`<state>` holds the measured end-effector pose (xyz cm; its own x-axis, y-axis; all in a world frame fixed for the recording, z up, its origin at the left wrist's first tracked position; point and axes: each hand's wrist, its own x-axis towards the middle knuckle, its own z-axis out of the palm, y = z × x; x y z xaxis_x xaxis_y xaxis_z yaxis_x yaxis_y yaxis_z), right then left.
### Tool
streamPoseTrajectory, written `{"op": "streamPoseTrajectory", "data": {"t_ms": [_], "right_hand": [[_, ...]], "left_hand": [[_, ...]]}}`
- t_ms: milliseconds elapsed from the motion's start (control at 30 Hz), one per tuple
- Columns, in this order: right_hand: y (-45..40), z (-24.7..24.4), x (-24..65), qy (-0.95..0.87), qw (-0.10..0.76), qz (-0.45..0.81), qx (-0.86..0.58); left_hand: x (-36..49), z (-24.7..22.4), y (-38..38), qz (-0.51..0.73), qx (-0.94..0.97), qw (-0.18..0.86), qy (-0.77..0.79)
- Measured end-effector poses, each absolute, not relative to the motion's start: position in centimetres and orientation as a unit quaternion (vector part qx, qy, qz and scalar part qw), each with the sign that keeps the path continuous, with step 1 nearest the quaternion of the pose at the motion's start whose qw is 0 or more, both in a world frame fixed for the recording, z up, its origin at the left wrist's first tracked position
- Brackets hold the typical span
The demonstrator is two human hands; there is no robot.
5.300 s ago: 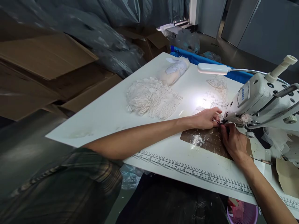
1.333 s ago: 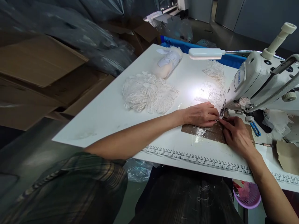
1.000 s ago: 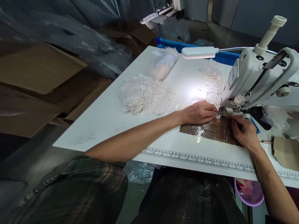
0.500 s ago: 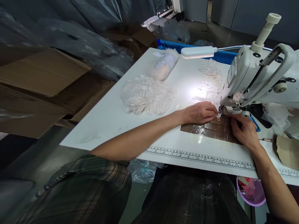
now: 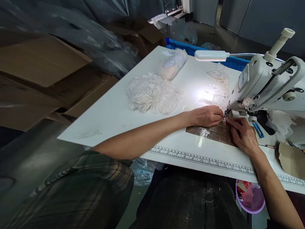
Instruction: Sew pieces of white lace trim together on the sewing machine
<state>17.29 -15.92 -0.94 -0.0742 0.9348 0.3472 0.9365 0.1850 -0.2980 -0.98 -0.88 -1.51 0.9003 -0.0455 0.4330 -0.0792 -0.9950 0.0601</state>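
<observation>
A white sewing machine stands at the right of the table. My left hand is closed just left of its needle, fingertips on a small white piece of lace with a red spot. From the right, my right hand reaches the same spot, index finger stretched to the needle area and the others curled; whatever lies under its fingertips is hidden. Both hands rest over a shiny brown plate. Behind the presser foot a strip of white lace trails across the lit table.
A pile of white lace and a wrapped pale roll lie on the white table. A lamp hangs above. Blue snips and brown paper are at right. Cardboard boxes stand left; a purple basket sits below.
My right hand has moved left, bringing its index finger to the needle beside my left fingertips. My left hand stays nearly in place. The whole view has shifted slightly.
</observation>
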Motion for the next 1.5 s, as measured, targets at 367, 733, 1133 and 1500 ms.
{"op": "streamPoseTrajectory", "data": {"t_ms": [367,733,1133,1500], "right_hand": [[-15.9,-0.8,17.0,-0.757,0.148,-0.037,-0.635],[-15.9,-0.5,16.1,-0.735,0.151,-0.018,-0.660],[-15.6,-0.8,15.7,-0.729,0.150,-0.031,-0.667],[-14.6,0.8,19.4,-0.653,0.260,0.169,-0.691]], "left_hand": [[-1.0,-1.4,-1.0,0.207,0.978,0.023,-0.021],[-1.5,-0.7,-1.2,0.182,0.983,0.014,-0.003],[-1.7,-0.4,-0.9,0.145,0.989,-0.007,0.007],[-1.9,-0.3,-0.9,0.120,0.992,-0.007,0.027]]}}
